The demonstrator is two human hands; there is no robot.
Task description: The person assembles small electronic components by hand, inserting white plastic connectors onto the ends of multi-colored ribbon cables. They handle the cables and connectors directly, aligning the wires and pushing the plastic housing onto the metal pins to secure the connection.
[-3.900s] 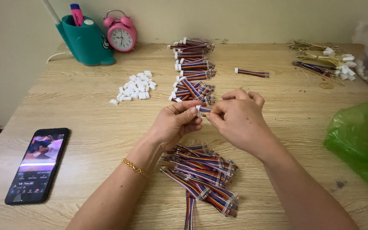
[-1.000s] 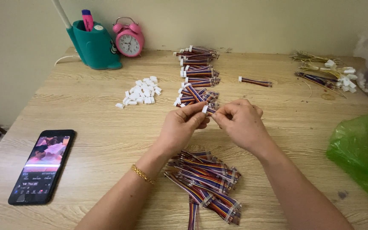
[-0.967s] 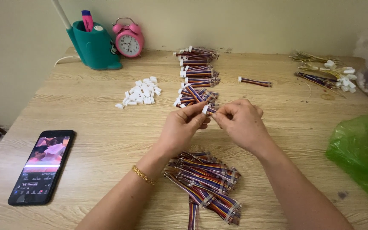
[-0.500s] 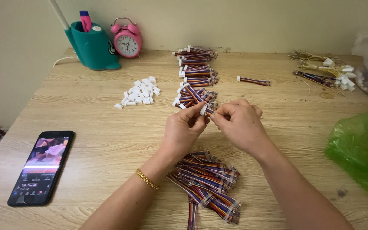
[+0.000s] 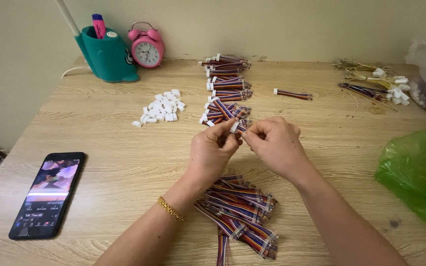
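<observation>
- Cable [image 5: 237,128]: thin striped wires, white plug; left hand [image 5: 212,152] and right hand [image 5: 275,145] pinch it mid-table.
- Bare wood [image 5: 124,152] left; green bag [image 5: 417,172] crowds right edge.

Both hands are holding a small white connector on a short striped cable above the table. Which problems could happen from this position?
The white connector is tiny and pinched only at the fingertips of the left hand and right hand, so it may slip out. The loose cable pile lies under the wrists; a forearm could scatter it. If dropped, the piece might fall among the finished bundles and be hard to find.
</observation>
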